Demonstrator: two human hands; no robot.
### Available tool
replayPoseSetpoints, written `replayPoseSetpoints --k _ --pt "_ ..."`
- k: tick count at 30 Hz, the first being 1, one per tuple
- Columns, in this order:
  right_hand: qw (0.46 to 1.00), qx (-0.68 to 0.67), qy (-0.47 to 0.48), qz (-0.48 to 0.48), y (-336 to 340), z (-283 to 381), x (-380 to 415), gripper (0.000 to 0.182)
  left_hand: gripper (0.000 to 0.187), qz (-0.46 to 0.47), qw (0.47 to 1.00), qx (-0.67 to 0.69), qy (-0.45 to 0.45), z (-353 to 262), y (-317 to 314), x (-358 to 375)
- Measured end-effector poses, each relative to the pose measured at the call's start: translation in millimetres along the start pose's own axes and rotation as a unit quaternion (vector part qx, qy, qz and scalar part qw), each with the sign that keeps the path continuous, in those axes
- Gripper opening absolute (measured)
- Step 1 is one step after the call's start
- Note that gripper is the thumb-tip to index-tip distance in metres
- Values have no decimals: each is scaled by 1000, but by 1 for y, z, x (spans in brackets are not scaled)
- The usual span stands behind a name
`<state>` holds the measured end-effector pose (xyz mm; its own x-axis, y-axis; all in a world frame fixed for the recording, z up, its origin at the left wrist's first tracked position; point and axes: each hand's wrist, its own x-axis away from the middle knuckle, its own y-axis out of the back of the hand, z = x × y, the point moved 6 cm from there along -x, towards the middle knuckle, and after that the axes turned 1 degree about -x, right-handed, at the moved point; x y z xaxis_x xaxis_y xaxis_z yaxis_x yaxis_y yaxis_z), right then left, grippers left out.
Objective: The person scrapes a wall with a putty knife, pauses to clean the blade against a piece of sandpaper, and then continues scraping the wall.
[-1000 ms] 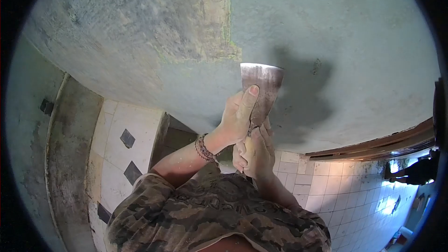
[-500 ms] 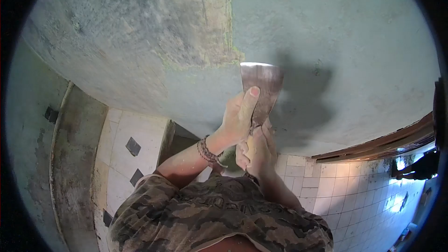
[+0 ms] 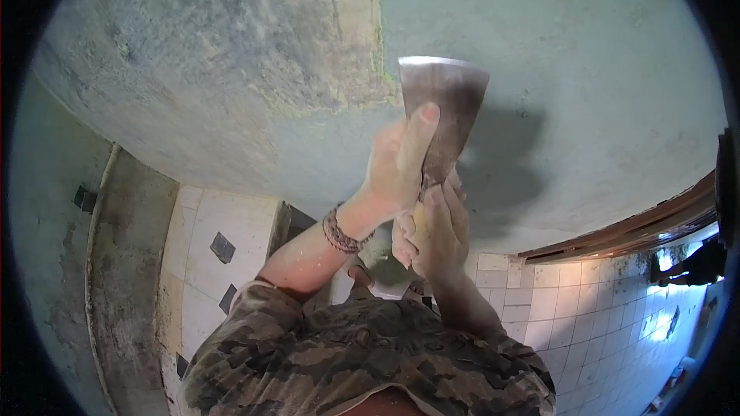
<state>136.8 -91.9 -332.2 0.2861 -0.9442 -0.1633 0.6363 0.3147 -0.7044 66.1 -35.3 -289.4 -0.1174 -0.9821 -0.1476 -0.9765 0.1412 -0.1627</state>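
Observation:
A wide metal paint scraper points up in front of the green-painted wall, its bright edge uppermost. My right hand is wrapped round its handle, low down near my chest. Higher up, my left hand grips the side of the blade, with the thumb pressed flat along its face; its other fingers are mostly hidden behind. The blade's edge overlaps the wall beside the corner of a rough, scraped patch, which has a yellowish-green border. Braided bracelets circle my left wrist.
White floor tiles with dark diamond insets lie at lower left, beside a stained ledge. More pale tiles spread at lower right. A brown wooden edge runs along the right, and a dark figure shows at the far right.
Both hands and the scraper have moved up, the blade also slightly to the right, past the lower corner of the scraped patch. The grip is unchanged.

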Motion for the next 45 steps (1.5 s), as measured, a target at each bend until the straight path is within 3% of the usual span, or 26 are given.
replayPoseSetpoints --k 2,4,5,8,9,10,12,13,15,18,22,24,27,33,36,40,42,45 --pt "997 -49 -44 -28 10 -15 9 27 49 -10 1000 -7 -15 4 -5 4" --pt "999 -8 -27 -25 12 -15 9 29 50 -101 990 -29 -96 21 2 4" --pt "999 26 -20 -34 14 -16 10 31 51 -71 991 -57 -100 25 8 0" --pt "1000 -1 -18 4 4 -1 -3 31 52 -35 999 -12 -8 -10 0 -5" --pt "999 34 21 5 -5 10 -7 32 54 4 998 49 29 -24 -10 -4" --pt "999 36 24 9 -1 6 -3 32 54 4 998 49 24 -13 -5 -5" --pt "995 -75 -65 -20 15 -19 6 30 54 -48 959 -200 -194 -5 9 -6" --pt "995 -73 -60 -13 11 -16 6 30 54 -49 957 -201 -202 -8 4 -3" --pt "998 6 -42 -39 1 -4 13 30 54 -69 998 -1 -10 8 -2 2" --pt "997 -11 -55 -51 -19 15 22 31 54 -19 998 52 24 -12 -11 9" --pt "998 -16 -42 -46 -5 -5 17 32 56 -10 999 32 -7 4 -4 6" --pt "999 -19 -29 -23 -4 -9 11 32 56 -55 995 -38 -77 0 0 1" --pt "999 -2 -31 -41 -23 9 17 31 56 -3 999 42 5 -14 -7 6" --pt "998 -36 -37 -39 -4 -15 13 29 58 -51 996 -47 -54 1 2 3" --pt "998 10 -43 -43 -15 -5 18 29 60 -25 1000 -2 8 -11 -2 6" --pt "999 8 -28 -36 -5 -19 13 29 60 -42 999 -27 -8 -6 3 6" --pt "999 -23 -17 -22 5 -22 13 30 60 -30 997 -49 -50 3 5 3" --pt "992 -120 24 32 13 -26 18 35 58 2 1000 -5 -27 14 2 0"
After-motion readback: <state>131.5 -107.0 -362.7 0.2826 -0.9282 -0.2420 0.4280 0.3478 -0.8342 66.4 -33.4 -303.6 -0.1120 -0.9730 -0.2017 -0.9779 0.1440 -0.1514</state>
